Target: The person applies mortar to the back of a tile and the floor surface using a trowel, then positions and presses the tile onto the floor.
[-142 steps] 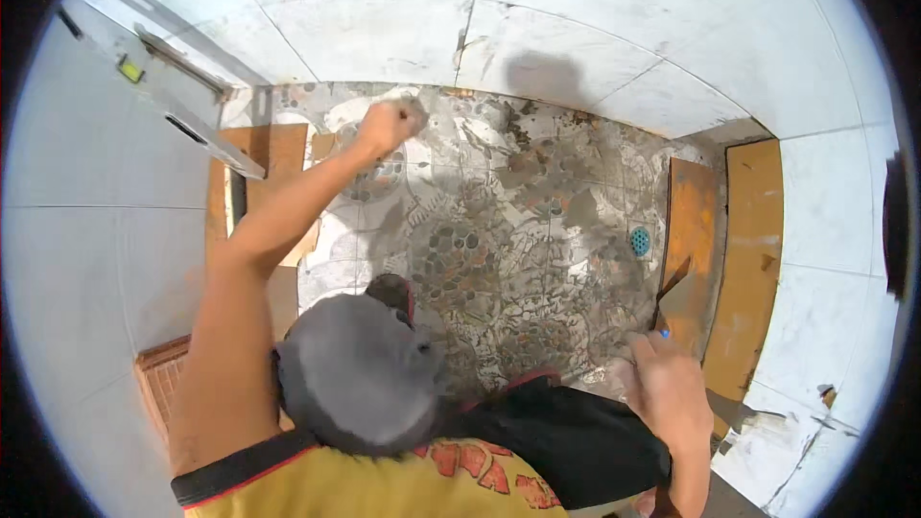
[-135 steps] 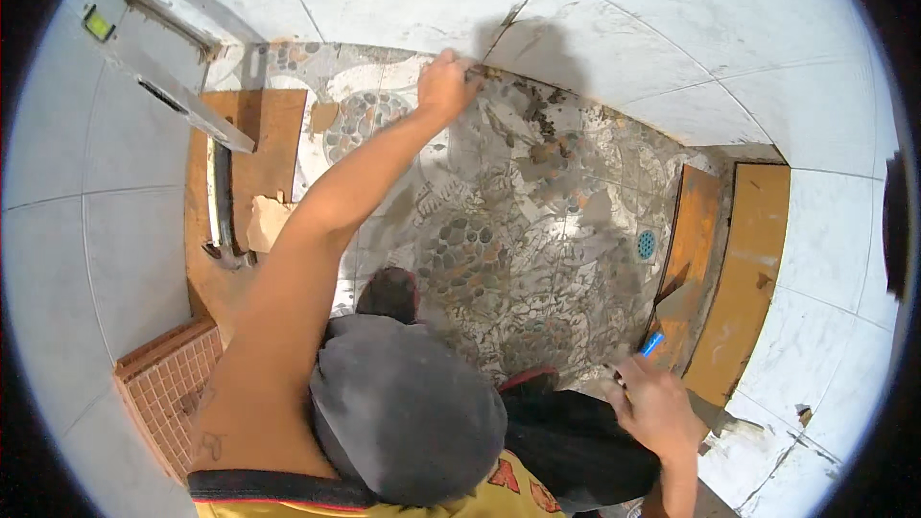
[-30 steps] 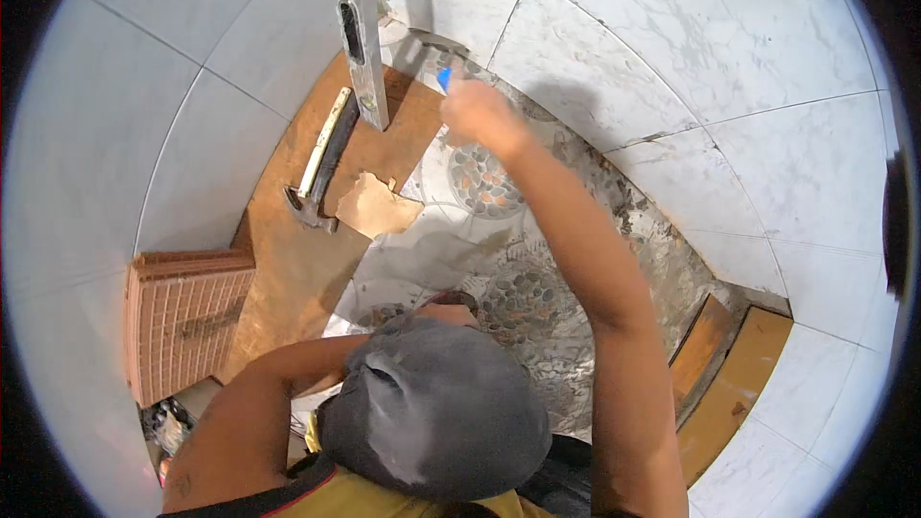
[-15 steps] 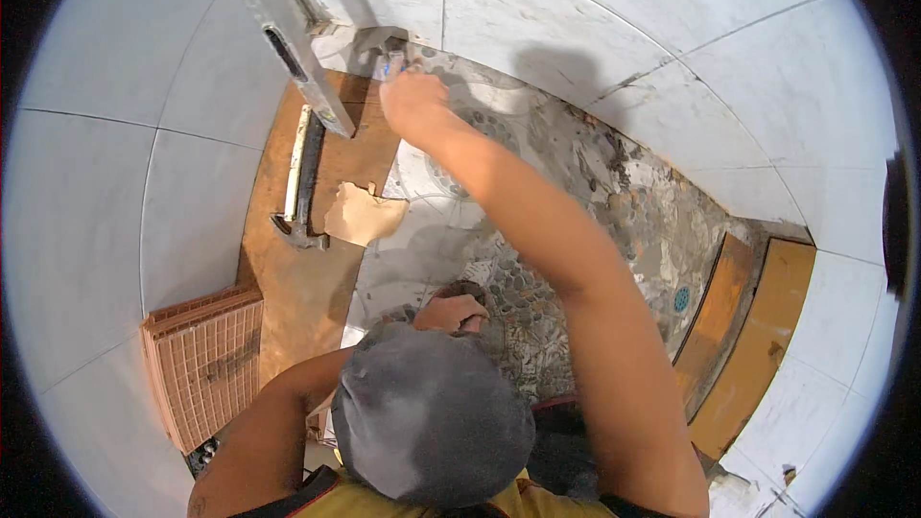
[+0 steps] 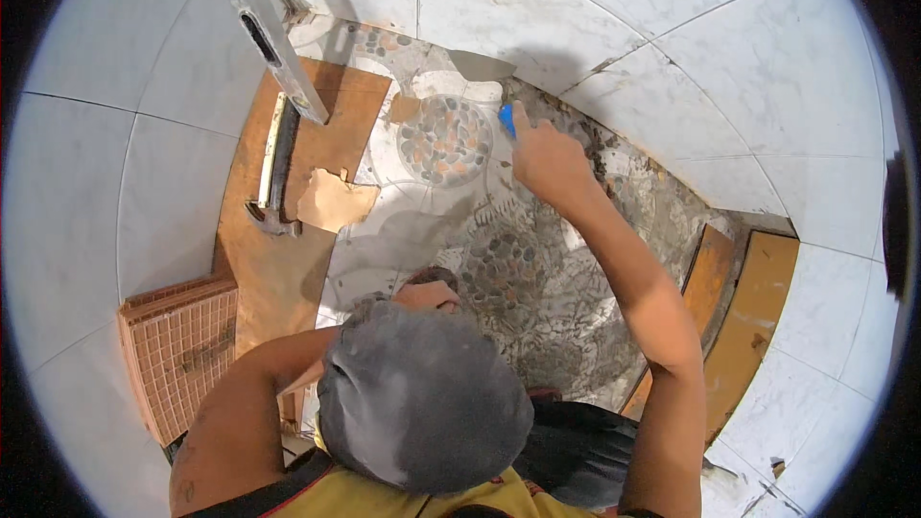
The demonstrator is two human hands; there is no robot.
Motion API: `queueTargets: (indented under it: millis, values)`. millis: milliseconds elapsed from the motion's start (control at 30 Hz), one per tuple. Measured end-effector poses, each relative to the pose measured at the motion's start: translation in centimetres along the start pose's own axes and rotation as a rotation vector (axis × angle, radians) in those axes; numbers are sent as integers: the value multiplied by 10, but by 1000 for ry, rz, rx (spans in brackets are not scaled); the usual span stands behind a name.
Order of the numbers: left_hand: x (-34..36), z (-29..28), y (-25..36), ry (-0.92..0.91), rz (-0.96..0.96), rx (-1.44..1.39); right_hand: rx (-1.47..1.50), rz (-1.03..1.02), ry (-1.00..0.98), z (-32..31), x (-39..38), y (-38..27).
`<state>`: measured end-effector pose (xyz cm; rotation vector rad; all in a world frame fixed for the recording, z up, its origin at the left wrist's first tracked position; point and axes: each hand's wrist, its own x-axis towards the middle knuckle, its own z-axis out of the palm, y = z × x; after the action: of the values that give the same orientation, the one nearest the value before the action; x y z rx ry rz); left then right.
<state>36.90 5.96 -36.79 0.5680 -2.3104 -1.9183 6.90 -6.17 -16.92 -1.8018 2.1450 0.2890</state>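
My right hand (image 5: 554, 161) is closed round a blue-handled tool (image 5: 507, 119) over the far part of the floor, near the wall. The tool's working end is hard to make out; a flat grey shape (image 5: 484, 65) shows just beyond it. Left of this hand, a round pebble inlay (image 5: 446, 141) lies in the pale patterned floor (image 5: 393, 230). My left hand (image 5: 427, 295) is low over the floor, mostly hidden by the grey cap (image 5: 422, 393), so its grip does not show. A darker, smeared pebble inlay (image 5: 501, 269) lies right of it.
On a brown board (image 5: 254, 297) at left are a claw hammer (image 5: 273, 218), a torn beige sheet (image 5: 336, 201) and the foot of a leaning spirit level (image 5: 273, 53). Tiles (image 5: 182, 355) are stacked against the left wall. Wooden strips (image 5: 753, 326) lie along the right wall.
My right hand has moved right and nearer with the blue-handled tool, away from the far-left corner. The paler pebble inlay now shows uncovered. My left hand stays low near the cap.
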Motion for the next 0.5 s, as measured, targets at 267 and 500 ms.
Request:
queueTargets:
  millis: [267,500]
  values:
    - [-2,2,-4,-42,-43,42,38,-74,117,17,31,-8]
    - [5,3,-41,-194,-123,95,-9,-17,158,31,4,21]
